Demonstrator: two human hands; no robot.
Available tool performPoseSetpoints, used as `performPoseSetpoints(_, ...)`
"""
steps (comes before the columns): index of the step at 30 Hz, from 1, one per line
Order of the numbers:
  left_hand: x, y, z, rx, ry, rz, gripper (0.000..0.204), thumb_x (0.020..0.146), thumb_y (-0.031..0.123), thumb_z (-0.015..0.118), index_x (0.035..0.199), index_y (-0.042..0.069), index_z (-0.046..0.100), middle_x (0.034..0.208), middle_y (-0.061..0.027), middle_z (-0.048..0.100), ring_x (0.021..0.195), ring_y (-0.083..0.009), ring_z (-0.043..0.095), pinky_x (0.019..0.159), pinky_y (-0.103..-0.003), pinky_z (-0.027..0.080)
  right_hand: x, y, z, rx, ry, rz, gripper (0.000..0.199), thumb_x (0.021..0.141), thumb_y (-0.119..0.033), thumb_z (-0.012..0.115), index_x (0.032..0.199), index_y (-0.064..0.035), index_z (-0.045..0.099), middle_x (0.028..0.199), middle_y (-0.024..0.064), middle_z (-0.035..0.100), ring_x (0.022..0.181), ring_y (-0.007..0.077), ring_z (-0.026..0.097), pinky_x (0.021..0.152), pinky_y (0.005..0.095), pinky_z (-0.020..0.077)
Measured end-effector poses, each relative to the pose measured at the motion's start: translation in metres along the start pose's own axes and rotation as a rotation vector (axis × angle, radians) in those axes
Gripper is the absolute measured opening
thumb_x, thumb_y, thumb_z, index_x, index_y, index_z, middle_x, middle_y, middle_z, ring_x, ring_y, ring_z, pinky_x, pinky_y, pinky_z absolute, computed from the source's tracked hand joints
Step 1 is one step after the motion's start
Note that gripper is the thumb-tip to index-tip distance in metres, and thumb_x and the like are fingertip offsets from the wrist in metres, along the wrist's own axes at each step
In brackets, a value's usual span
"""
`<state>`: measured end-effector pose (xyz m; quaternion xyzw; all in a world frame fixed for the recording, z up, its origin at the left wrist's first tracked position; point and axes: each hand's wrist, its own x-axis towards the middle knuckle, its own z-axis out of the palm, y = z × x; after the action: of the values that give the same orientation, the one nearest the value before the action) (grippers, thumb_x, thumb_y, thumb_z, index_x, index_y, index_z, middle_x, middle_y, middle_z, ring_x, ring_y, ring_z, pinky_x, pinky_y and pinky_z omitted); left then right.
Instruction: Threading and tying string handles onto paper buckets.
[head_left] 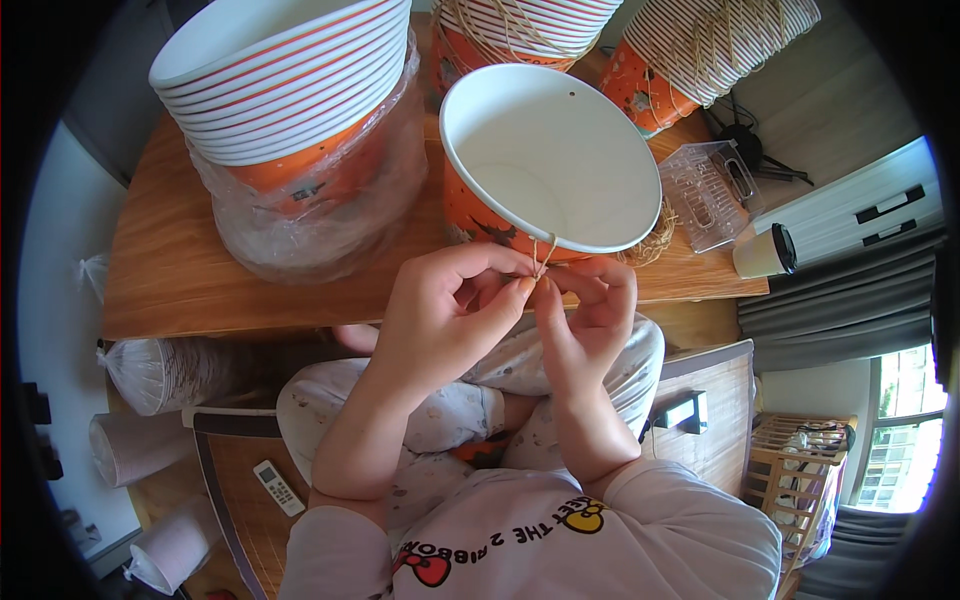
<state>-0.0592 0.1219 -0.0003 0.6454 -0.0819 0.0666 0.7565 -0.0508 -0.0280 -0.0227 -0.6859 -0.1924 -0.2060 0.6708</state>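
Left hand [440,315], right hand [588,325] — both pinch tan twine [542,266] at the rim of an orange bucket [550,165].

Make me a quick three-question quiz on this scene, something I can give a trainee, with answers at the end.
1. What do the left hand and right hand pinch at the near edge of the single paper bucket?
2. True or false: that bucket stands upside down.
3. Fill in: the plastic-wrapped bucket stack stands to the ___ of that bucket.

Key: 1. Thin twine; 2. False; 3. Left.
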Motion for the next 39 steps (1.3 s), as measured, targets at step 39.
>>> performPoseSetpoints(39, -0.008, 0.011, -0.025, -0.096, -0.235, -0.187, 0.024, 0.092, 0.022, 0.071, 0.098, -0.001, 0.074, 0.067, 0.0039, 0.060, 0.058, -0.0003, 0.047, 0.050, -0.019, 0.034, -0.013, -0.001, -0.017, 0.005, -0.459, 0.124, 0.022, 0.091, -0.018, 0.068, 0.104, -0.0011, 0.065, 0.104, 0.0118, 0.068, 0.093, 0.0233, 0.062, 0.088, 0.0347, 0.0435)
